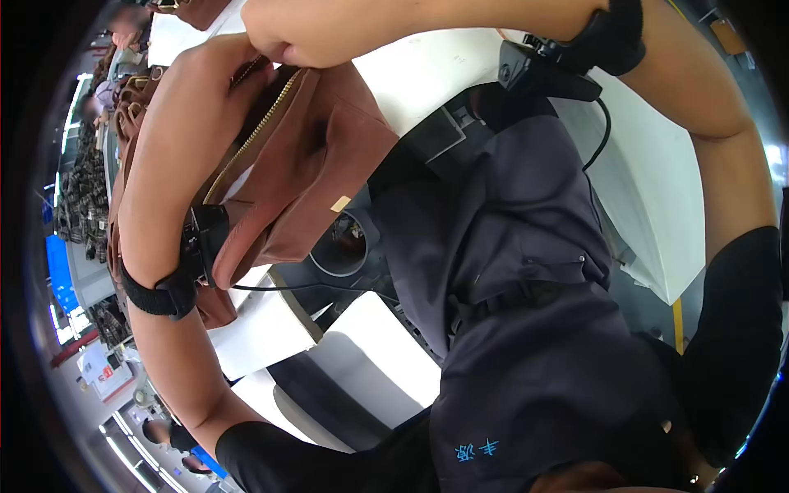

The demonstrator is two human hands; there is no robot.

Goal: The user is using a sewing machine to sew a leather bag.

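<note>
Steadily now, the open brown bag [355, 140] is best held taut; whether the left hand's [196, 90] or right hand's [308, 31] fingers are gripping can't be told.

The brown bag [355, 135] looked like smooth leather with a soft sheen; its zip [261, 127] had glossy, gold-toned metal teeth. The dark apron [526, 361] was creased, matt cloth with a small, shiny metal rivet [582, 258]. The white tabletop [431, 78] appeared hard, smooth, faintly glossy. Black forearm straps [629, 37] looked like rough, matt fabric; the cable [607, 131], smooth plastic.
</note>
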